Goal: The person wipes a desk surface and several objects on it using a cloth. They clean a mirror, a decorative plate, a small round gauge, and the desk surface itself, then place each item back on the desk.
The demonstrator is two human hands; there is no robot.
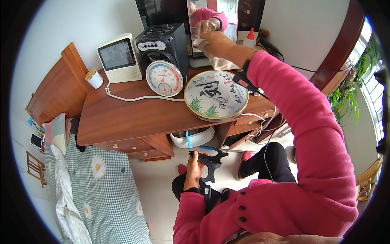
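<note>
Room: brown wooden desk is standing against a white wall, beside a bed wearing a checked, daisy-printed cover.
Tub: white plastic tub is sitting beneath the desk, holding dark contents too shadowed to identify.
Bottle and jar: white bottle is wearing a pointed red cap; white cylindrical jar is staying closed under its gold lid.
Disc: round gold-rimmed case is lying calligraphy-side up.
Cloth: right hand is pinching soft, creased beige cloth against the glossy rectangular mirror behind the case.
Stand: left hand is gripping a black forked stand below the desk edge, thumb lying along it, fingers curling underneath.
</note>
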